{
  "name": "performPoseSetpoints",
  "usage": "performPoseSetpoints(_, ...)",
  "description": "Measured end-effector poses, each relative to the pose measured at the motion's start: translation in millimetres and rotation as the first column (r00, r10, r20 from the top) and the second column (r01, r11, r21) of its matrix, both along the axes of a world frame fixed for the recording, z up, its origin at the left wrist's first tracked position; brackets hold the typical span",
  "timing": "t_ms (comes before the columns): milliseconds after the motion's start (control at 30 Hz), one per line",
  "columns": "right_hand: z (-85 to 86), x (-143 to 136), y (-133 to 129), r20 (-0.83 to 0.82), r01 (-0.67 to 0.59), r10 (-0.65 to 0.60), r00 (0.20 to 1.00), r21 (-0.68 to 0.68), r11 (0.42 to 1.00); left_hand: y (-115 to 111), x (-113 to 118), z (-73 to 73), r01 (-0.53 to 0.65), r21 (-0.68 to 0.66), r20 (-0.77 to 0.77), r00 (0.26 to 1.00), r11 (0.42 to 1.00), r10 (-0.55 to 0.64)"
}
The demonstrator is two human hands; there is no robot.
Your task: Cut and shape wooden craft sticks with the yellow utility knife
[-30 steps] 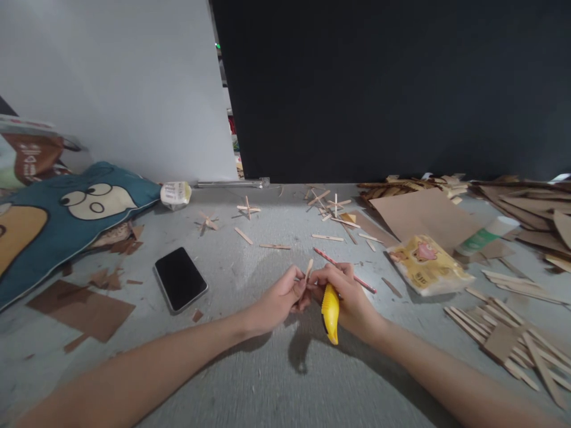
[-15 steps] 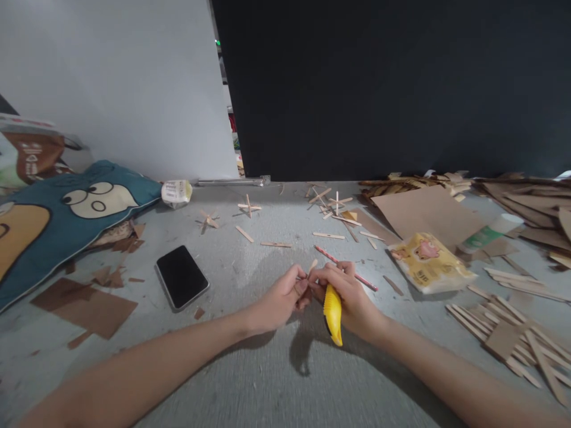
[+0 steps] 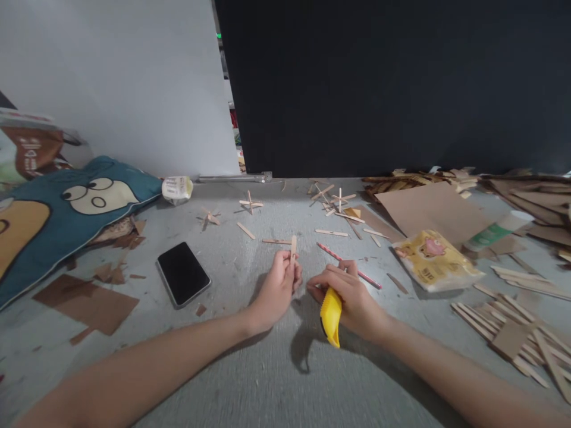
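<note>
My left hand (image 3: pixel 279 288) pinches a wooden craft stick (image 3: pixel 293 247), which stands nearly upright out of the fingers with a small dark mark on it. Wrapped inside my right hand (image 3: pixel 343 294) is a yellow tool with a ridged plastic handle (image 3: pixel 331 318); its other end is hidden by the fingers, so its kind cannot be made out. The hands are a small distance apart. Just beyond my right hand lies a red-and-white striped pencil (image 3: pixel 329 252), partly covered by the fingers. Another craft stick (image 3: pixel 274 241) rests flat behind my left hand.
At left are a black phone (image 3: pixel 184 273), cardboard scraps (image 3: pixel 107 303) and a teal cushion (image 3: pixel 89 196). Small stick crosses (image 3: pixel 251 204) stand toward the back. On the right lie a yellow tissue pack (image 3: pixel 439 261), a glue stick (image 3: pixel 497 230) and a stick pile (image 3: pixel 491 321).
My left hand has drawn away from the right and turned, bringing the craft stick upright. My right hand keeps the yellow tool in nearly the same place.
</note>
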State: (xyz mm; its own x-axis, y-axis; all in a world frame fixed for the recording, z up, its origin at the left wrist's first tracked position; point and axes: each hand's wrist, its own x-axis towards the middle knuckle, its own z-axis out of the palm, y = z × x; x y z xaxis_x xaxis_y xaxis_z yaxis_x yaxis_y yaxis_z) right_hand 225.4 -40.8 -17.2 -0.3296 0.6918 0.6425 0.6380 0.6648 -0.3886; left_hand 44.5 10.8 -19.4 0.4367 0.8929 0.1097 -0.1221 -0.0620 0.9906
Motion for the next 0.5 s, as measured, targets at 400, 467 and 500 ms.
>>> performPoseSetpoints(400, 4.5, 2, -5, -0.145, 0.161, -0.141, 0.979, 0.136, 0.978, -2, -1, 5.7, 0.002, -0.065, 0.071, 0.997, 0.998, 0.003)
performPoseSetpoints(467, 3.4, 6, -6, -0.202, 0.175, -0.149, 0.968, 0.115, 0.978, -2, -1, 6.3, 0.006, -0.073, 0.074, 0.997, 0.997, -0.001)
performPoseSetpoints(500, 2.4, 8, -7, -0.231, 0.174, -0.151, 0.961, 0.081, 0.981, -2, -1, 6.4, 0.009, -0.076, 0.074, 0.997, 0.997, -0.004)
